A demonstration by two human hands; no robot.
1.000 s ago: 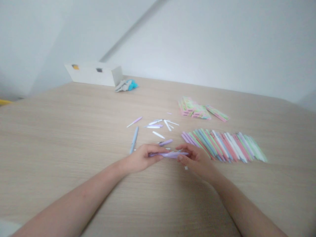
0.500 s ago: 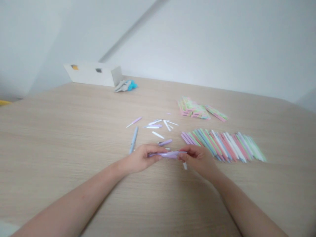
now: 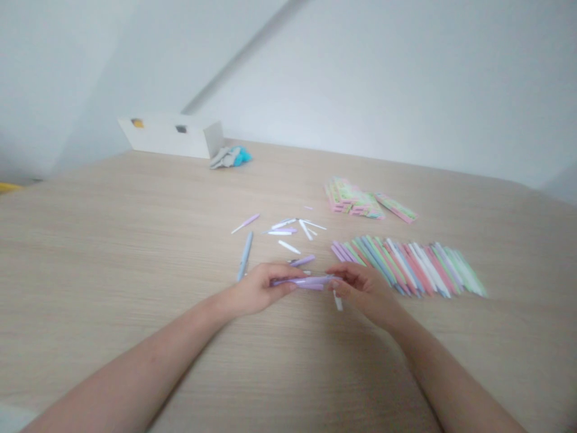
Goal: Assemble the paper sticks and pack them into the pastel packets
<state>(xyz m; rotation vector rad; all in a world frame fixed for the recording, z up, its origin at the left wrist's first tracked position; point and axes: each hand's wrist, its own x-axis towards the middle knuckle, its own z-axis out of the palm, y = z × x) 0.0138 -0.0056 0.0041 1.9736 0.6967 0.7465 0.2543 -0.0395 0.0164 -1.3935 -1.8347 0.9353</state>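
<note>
My left hand (image 3: 258,291) is closed round the left part of a purple pen (image 3: 313,280), which lies level between my hands. The fingertips of my right hand (image 3: 367,296) pinch the pen's right end; they hide the tip. Just under the pen, a second purple piece (image 3: 312,287) sticks out from my left fingers. A small white piece (image 3: 338,302) shows below my right fingertips; I cannot tell whether they touch it. Beyond my left hand are a purple pen part (image 3: 302,261) and a blue-grey pen (image 3: 244,255) on the table.
White and purple pen parts (image 3: 282,231) lie scattered ahead. A row of many-coloured pens (image 3: 408,264) is on the right, with stacked pink-and-green packets (image 3: 351,198) behind it. A white box (image 3: 169,137) and a grey-and-blue crumpled cloth (image 3: 231,157) sit at the back left.
My right fingers have loosened and shifted slightly at the pen's end. The two purple pieces now show apart, one above the other. My left hand has stayed nearly still.
</note>
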